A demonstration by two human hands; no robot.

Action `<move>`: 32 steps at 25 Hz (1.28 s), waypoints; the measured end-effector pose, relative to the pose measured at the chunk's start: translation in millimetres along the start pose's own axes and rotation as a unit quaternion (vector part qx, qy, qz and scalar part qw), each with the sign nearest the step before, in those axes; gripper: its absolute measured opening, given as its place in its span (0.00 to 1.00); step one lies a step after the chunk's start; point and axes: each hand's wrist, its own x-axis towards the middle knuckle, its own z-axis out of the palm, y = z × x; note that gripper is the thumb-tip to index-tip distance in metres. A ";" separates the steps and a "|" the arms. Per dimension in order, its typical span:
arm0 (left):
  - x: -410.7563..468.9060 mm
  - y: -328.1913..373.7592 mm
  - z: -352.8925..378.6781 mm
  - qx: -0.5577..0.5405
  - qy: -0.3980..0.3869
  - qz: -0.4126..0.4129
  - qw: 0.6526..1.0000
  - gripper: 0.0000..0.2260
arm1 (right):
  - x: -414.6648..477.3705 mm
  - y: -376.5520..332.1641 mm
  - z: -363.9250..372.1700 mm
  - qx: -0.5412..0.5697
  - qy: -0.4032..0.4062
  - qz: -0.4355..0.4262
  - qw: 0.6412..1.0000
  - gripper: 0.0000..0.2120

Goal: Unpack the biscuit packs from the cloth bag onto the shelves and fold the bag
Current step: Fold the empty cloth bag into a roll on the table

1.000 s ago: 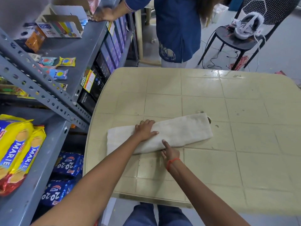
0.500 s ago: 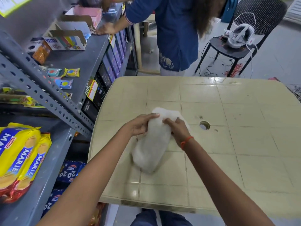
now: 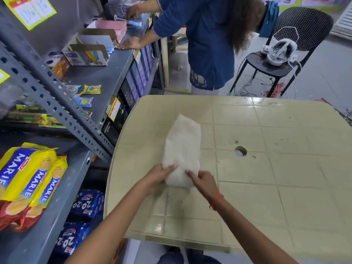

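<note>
Cloth bag point(image 3: 182, 145), folded narrow, flat on table point(image 3: 266, 206); near end gripped by left hand point(image 3: 158, 176) and right hand point(image 3: 203, 181).

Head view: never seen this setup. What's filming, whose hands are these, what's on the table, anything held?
No robot here: a person wears a wide-angle camera on the head, looking down at their own arms. The left hand and right hand both touch the near end of a folded white cloth bag lying on the beige table; blur hides whether they pinch or press it. On the grey shelves to the left lie yellow Marie packs, with blue 20-20 packs below. A second person works at the shelves farther back.
</note>
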 end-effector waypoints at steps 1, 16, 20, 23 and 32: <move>2.0 -26.0 -1.2 0.018 -0.003 -0.045 0.999 0.20 | -2.8 24.0 11.3 -0.043 -0.053 0.049 0.996 0.20; 41.8 -53.4 21.4 0.347 0.235 0.081 0.904 0.25 | 31.5 52.9 47.2 -0.200 0.163 -0.006 0.966 0.29; 44.4 -79.6 27.4 0.570 0.153 0.187 0.785 0.27 | 49.5 65.5 60.6 -0.315 0.068 -0.088 0.943 0.34; 47.3 -100.2 18.9 0.604 0.130 0.150 0.772 0.27 | 50.7 70.3 79.2 -0.328 0.030 -0.068 0.942 0.37; -15.0 -118.3 -86.4 0.662 0.153 0.002 0.734 0.24 | 6.5 8.0 181.6 -0.384 -0.115 -0.054 0.915 0.31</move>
